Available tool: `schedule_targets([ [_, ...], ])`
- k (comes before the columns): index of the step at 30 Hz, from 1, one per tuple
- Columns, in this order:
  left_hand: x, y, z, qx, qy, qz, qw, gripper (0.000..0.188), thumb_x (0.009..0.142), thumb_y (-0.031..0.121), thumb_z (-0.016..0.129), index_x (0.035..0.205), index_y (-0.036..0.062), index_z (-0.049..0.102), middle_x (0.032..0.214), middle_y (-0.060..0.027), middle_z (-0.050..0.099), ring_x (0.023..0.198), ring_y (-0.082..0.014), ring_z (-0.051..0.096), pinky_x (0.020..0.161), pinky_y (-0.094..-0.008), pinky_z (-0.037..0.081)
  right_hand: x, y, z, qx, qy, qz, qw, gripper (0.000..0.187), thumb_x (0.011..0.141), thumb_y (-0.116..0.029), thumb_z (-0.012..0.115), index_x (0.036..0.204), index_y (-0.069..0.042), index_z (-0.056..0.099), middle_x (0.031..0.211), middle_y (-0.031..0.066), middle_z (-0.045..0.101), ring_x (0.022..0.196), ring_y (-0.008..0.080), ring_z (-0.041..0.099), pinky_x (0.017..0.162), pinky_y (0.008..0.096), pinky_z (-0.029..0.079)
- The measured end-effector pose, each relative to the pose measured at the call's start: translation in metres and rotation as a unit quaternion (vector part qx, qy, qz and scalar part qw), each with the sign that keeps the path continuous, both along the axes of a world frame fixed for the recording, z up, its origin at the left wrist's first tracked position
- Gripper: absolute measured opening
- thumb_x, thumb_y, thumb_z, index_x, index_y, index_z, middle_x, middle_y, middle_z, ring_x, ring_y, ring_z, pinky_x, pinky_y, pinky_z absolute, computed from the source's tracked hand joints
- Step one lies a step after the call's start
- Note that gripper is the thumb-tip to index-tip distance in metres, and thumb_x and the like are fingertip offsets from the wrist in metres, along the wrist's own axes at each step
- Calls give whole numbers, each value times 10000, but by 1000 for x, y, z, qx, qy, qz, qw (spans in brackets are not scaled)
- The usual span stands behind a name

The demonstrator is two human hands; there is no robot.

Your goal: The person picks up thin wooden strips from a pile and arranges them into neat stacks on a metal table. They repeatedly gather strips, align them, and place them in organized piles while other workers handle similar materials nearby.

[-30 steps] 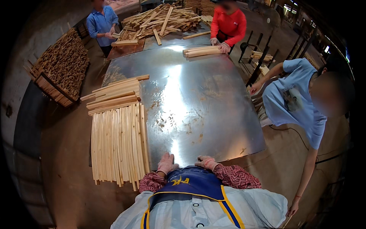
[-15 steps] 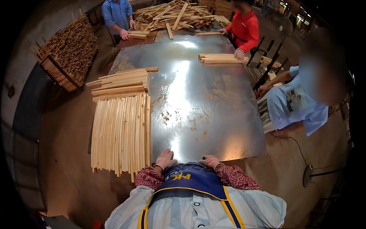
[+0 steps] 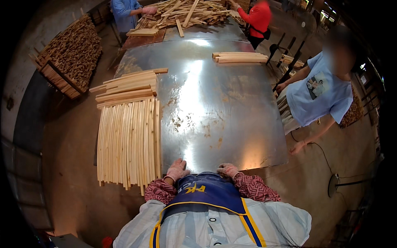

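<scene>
Left of the left hand, a row of lengthwise wood strips is lying on the metal table, its near ends apparently overhanging. The left hand is resting at the table's near edge, fingers loosely apart, holding nothing; the right hand is resting apart from it, fingers partly hidden, so I cannot tell whether they are closed.

Risk: the left sleeve could be catching the most protruding end and skewing the row. Beyond the row, uneven stacking could be letting the crosswise pile slide.

Count: two hands, one row of more than ten strips, one crosswise pile. Farther ahead of the hands, one small bundle, one short bundle and one loose heap are lying. Three co-workers are standing around: blue shirt, red top, pale T-shirt.
</scene>
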State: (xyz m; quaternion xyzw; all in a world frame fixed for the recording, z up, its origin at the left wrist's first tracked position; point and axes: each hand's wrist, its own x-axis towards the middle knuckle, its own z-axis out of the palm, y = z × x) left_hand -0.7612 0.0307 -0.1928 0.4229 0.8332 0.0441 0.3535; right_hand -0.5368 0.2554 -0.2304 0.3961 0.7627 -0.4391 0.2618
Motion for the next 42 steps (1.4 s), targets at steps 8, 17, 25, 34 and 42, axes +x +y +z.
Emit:
schedule_targets([
  [8, -3, 9, 15, -46, -34, -16, 998, 656, 814, 471, 597, 1352, 120, 465, 1471, -136, 354, 1379, -319, 312, 1122, -405, 308, -3, 2, 16, 40, 0, 0, 999, 453, 806, -416, 650, 1128, -99, 687, 1066, 95, 706, 999, 230, 653, 877, 340, 492],
  [17, -5, 0, 0, -13, -16, -9, 1000, 652, 827, 475, 600, 1356, 118, 468, 1472, -144, 351, 1364, -333, 330, 1128, -406, 298, -10, 3, 27, 13, -4, 15, 1000, 439, 814, -403, 635, 1130, -104, 688, 1035, 74, 715, 976, 207, 661, 872, 325, 497],
  [25, -2, -2, 0, 6, -26, 14, 1000, 605, 819, 462, 627, 1308, 135, 483, 1456, -164, 352, 1369, -357, 304, 1126, -431, 299, -12, 5, 31, -11, -4, -3, 1000, 450, 791, -388, 629, 1126, -94, 695, 1058, 114, 710, 987, 247, 670, 892, 354, 501],
  [34, 1, 0, 0, 9, -2, 5, 1000, 646, 809, 451, 624, 1344, 121, 475, 1456, -141, 368, 1369, -327, 322, 1122, -398, 307, -6, 9, 10, -17, 4, -19, 1000, 351, 814, -347, 645, 1052, -97, 713, 927, 57, 723, 837, 179, 673, 779, 309, 518],
  [42, 3, -10, -9, 62, 33, 14, 997, 623, 806, 452, 641, 1310, 115, 497, 1418, -161, 392, 1337, -348, 350, 1114, -411, 309, -16, 9, 18, -18, -18, -5, 1000, 402, 786, -395, 611, 1062, -126, 725, 992, 78, 726, 928, 215, 683, 855, 332, 513],
])
